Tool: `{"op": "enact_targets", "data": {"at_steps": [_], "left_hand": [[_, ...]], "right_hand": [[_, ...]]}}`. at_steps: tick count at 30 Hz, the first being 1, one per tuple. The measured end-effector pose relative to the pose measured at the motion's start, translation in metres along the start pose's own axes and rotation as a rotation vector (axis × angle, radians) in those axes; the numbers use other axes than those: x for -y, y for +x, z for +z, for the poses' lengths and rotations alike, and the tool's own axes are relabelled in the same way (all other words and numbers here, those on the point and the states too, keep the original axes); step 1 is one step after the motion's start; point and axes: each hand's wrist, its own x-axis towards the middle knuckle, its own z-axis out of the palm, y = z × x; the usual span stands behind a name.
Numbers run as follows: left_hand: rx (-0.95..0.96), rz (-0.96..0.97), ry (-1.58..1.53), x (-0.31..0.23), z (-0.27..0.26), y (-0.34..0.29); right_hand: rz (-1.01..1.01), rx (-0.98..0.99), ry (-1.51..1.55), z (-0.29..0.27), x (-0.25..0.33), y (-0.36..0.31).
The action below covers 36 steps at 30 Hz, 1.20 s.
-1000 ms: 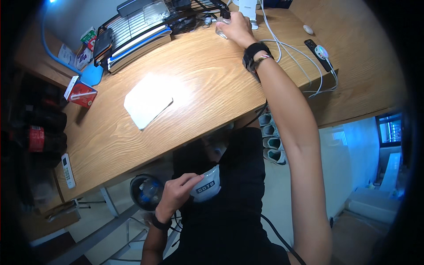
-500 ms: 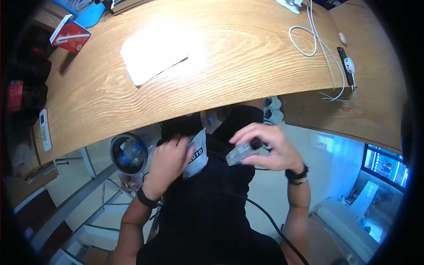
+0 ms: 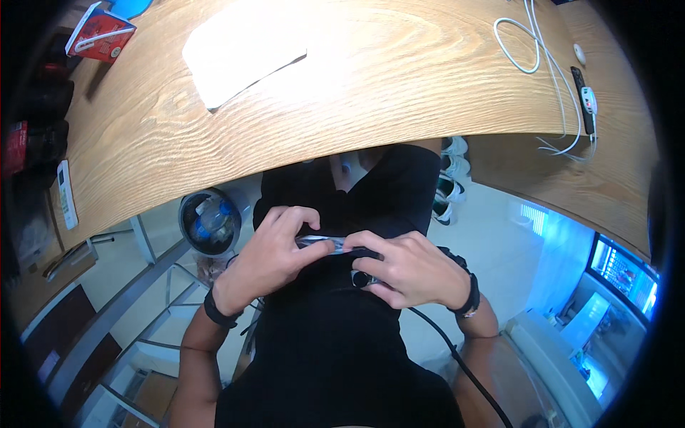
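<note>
Over my lap, below the desk's near edge, a pale grey pouch (image 3: 325, 243) is held up with its top edge toward me. My left hand (image 3: 275, 250) grips its left end between thumb and fingers. At its right end, the thumb side of my right hand (image 3: 410, 267) pinches the rim. Tucked in the lower fingers of that same hand is a small clear bottle with a black cap (image 3: 361, 279), mostly hidden by the palm. What is inside the pouch cannot be seen.
A white sheet (image 3: 242, 57) lies on the wooden desk (image 3: 399, 93). Red carton (image 3: 103, 36) and white remote (image 3: 67, 194) are at the left, white cables (image 3: 546, 64) at the right. A waste bin (image 3: 187, 239) stands below left; shoes (image 3: 454, 160) sit under the desk.
My right hand has come left and down to the pouch, bottle still in it. The pouch has tipped from showing its printed front to edge-on. The desk sits higher in view.
</note>
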Motion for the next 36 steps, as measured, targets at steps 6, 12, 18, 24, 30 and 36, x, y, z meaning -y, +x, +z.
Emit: {"op": "enact_targets", "data": {"at_steps": [6, 12, 18, 24, 30, 36], "left_hand": [[0.054, -0.006, -0.160, -0.003, 0.002, -0.008], [0.061, 0.017, -0.052, -0.005, -0.006, -0.014], [0.170, -0.065, 0.193, -0.021, -0.012, -0.007], [0.279, -0.153, 0.251, -0.027, 0.001, -0.008], [0.243, -0.110, 0.248, -0.023, 0.007, -0.003], [0.227, -0.124, 0.216, -0.012, 0.002, -0.006]], "right_hand": [[0.150, 0.075, -0.188, 0.015, 0.014, -0.005], [0.108, 0.041, -0.197, 0.023, 0.005, -0.003], [0.070, 0.062, -0.031, 0.030, 0.002, -0.003], [0.022, -0.351, 0.303, 0.012, -0.004, -0.005], [0.030, -0.740, 0.346, 0.033, -0.008, 0.013], [0.016, -0.600, 0.062, 0.043, -0.011, 0.013]]}}
